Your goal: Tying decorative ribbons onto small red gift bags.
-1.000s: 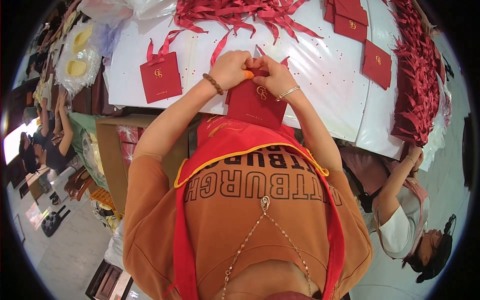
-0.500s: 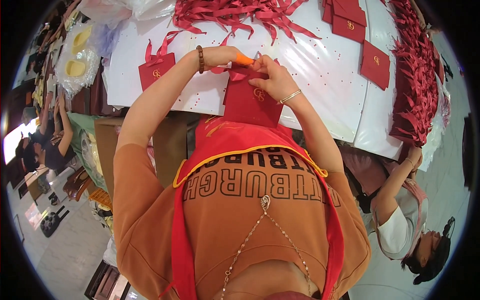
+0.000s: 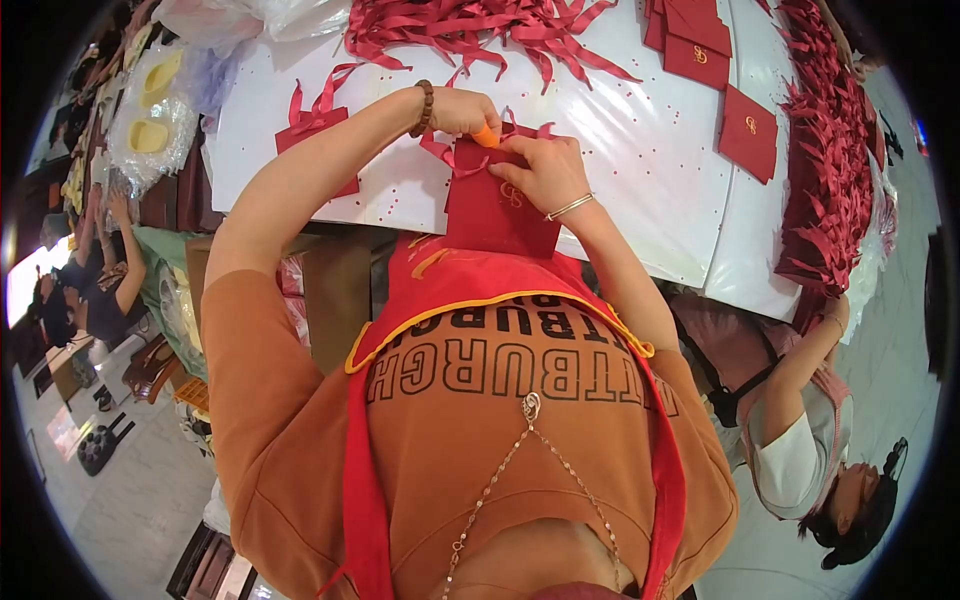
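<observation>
A: Where is the held bag [image 3: 500, 220]?

B: It is between the two hands, over the near edge of the worktop [image 3: 640, 190]; its lower part is in front of the red apron [image 3: 470, 265].

A: And what does each hand do?

B: The right hand [image 3: 548, 170] pinches the top part of the held bag, with the thumb on its front face. The left hand [image 3: 465, 112] is bent down to the same top edge, its fingers curled, with an orange cover [image 3: 486, 135] on one of them. What is between these fingers, I cannot tell.

A: How far is the work, in your opinion?

B: I judge that the held bag is half finished. A ribbon [image 3: 436, 149] hangs at its top, on the left side, but I do not see a complete handle.

A: Are other bags finished?

B: The second bag [image 3: 305, 135], left of the held bag and partly behind the forearm, carries a ribbon loop, so it looks done. Far to the right of the held bag stands a long row [image 3: 825, 170] full of ribbons; these seem done too.

A: What is left?

B: Probably much: beyond the held bag lies a pile of loose ribbons [image 3: 480, 30]. The stack [image 3: 695, 45], beyond it to the right, shows no clear ribbon.
</observation>
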A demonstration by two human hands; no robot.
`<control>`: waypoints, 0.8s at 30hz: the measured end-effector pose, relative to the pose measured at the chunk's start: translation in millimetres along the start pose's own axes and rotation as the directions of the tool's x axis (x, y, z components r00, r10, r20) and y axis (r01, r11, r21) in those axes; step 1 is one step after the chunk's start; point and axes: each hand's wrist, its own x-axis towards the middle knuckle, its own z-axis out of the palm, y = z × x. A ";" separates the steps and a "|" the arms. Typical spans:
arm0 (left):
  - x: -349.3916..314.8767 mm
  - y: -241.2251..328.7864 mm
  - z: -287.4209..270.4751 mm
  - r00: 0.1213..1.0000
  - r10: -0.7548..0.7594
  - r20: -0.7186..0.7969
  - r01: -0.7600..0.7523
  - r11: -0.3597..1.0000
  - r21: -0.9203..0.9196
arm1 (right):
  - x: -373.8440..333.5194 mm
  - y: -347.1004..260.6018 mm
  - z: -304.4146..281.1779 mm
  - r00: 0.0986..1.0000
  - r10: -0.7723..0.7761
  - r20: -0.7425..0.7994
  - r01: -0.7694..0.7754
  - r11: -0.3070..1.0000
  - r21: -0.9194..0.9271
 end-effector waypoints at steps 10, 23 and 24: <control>7.3 3.7 -2.8 0.945 0.072 -0.320 -0.078 0.997 -0.005 | 2.5 -4.0 3.0 0.985 -0.158 -0.073 0.167 0.978 0.129; -5.3 -42.5 26.0 0.697 -0.199 -0.688 0.573 0.732 0.368 | 18.7 30.8 29.2 0.981 0.161 0.104 -0.174 0.977 0.127; -2.6 -49.2 35.1 0.689 -0.191 -0.699 0.550 0.765 0.334 | 20.1 29.6 27.8 0.981 0.161 0.106 -0.172 0.980 0.104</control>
